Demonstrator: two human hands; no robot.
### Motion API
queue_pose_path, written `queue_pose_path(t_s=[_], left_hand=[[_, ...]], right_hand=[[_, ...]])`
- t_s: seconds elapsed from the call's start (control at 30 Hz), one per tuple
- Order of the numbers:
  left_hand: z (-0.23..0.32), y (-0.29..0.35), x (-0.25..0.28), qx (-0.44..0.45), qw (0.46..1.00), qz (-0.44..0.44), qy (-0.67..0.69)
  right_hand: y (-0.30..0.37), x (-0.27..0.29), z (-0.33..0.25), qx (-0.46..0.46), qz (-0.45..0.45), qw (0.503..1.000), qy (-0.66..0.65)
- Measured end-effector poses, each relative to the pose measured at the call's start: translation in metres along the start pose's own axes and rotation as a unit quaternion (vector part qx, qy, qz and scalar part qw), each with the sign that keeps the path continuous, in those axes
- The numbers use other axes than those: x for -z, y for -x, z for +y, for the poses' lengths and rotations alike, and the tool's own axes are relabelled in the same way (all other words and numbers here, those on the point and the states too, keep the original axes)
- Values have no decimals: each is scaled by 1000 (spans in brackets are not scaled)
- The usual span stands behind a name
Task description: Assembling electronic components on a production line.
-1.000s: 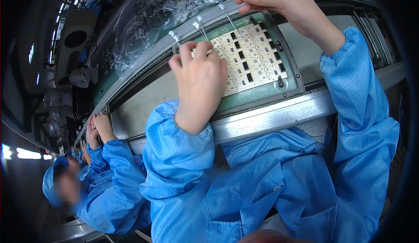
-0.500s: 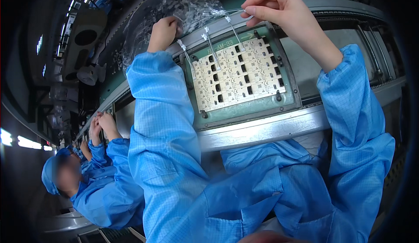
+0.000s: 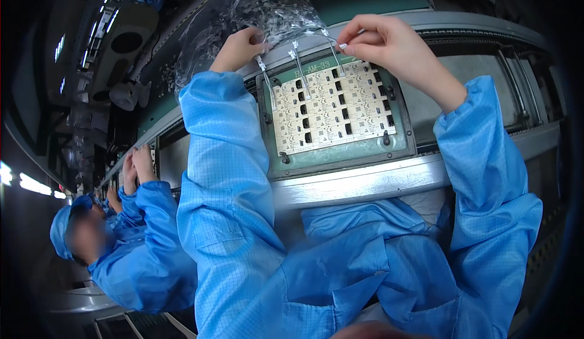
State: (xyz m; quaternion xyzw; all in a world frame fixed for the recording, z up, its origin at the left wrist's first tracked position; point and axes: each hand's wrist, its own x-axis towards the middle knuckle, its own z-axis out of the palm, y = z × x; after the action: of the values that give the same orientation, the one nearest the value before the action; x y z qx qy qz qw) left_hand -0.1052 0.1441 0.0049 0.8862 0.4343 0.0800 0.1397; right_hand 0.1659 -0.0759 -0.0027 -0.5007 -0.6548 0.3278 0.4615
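Clear strips (image 3: pixel 298 65) (thin, hung in a row) stretch between both hands above the circuit board panel (image 3: pixel 333 108). Right hand (image 3: pixel 389 47) pinches the strip end at its fingertips. Left hand (image 3: pixel 240 50) grasps the opposite end, beside the plastic bag (image 3: pixel 255 10).

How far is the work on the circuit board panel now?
Done: the circuit board panel lies seated in its green tray. In hand: the right hand pinches thin white wired parts above it; the left hand reaches into the clear plastic bag. Left: none visibly fitted yet.
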Motion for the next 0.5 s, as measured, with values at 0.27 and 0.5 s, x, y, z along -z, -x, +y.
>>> queue_pose_path(t_s=[0.27, 0.5], left_hand=[[7, 12, -23, -121, 982, 137, -54], [15, 18, -21, -64, 985, 154, 55]], right_hand=[[5, -8, 6, 248, 89, 940, 219], [11, -14, 18, 138, -57, 929, 338]])
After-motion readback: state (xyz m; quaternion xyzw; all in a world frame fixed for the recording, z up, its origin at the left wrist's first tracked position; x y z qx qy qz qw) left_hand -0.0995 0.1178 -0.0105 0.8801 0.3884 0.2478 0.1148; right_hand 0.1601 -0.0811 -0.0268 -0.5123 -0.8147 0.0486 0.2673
